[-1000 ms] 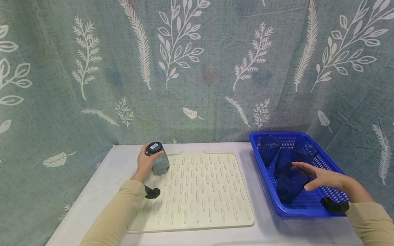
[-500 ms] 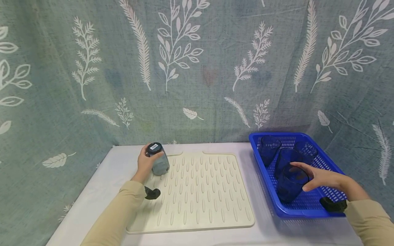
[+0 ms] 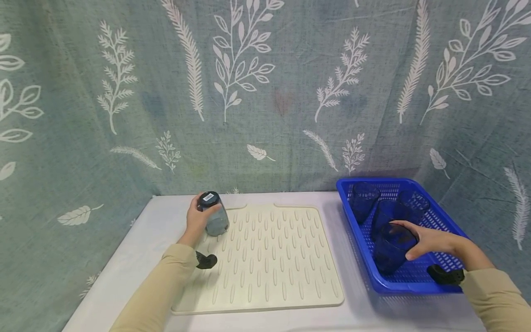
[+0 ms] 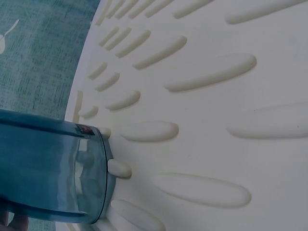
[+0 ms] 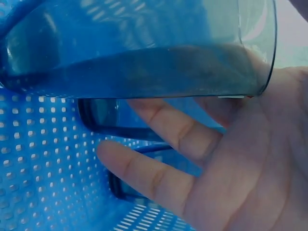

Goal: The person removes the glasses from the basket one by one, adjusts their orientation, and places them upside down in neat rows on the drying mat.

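Before leafy curtain [image 3: 265,133], hands [image 3: 198,218] [image 3: 433,240] gripping upturned glass [image 3: 217,224] on mat [image 3: 265,267], second glass [image 3: 389,256] in blue basket [image 3: 408,287], other glasses [image 3: 363,205] crowding behind

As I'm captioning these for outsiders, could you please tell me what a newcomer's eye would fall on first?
Probably the vivid blue basket on the right, where the right hand spans the rim of the nearest glass. Next, the left hand, holding a tinted tumbler at the far left corner of the cream ridged mat. Behind, a leaf-patterned curtain fills the upper view.
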Demonstrator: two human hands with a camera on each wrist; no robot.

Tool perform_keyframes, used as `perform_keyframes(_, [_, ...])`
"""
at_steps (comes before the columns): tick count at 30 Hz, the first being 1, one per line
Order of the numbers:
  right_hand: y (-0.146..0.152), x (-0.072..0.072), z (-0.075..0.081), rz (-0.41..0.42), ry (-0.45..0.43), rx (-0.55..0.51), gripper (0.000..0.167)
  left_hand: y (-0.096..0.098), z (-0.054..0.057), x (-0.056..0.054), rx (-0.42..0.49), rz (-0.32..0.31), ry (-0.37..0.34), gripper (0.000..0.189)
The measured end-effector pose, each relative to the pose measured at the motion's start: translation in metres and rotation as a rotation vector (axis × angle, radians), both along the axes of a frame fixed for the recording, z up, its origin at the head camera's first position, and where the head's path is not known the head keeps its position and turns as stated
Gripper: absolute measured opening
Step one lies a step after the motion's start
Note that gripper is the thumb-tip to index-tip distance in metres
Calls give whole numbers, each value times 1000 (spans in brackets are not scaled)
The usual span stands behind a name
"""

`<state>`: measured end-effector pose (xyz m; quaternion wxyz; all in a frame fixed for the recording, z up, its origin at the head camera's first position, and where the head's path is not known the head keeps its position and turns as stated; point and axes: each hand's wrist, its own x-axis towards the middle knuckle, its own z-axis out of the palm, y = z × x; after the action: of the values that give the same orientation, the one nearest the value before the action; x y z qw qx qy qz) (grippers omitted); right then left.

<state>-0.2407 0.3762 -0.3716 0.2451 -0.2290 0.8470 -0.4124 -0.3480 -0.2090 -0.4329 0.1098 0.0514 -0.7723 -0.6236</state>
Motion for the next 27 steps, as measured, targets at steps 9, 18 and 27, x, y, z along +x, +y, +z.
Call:
perform_keyframes(9, [-2,1,-1,-51,79,79,86,0,1,0,-3,-1,-16,81])
perform_keyframes(18, [-11,0,0,-86,208,117,82,1,2,2,3,-4,-4,79])
perform_keyframes(27, [-13,4,4,-187,279,151,79,2,2,2,5,-1,-4,79])
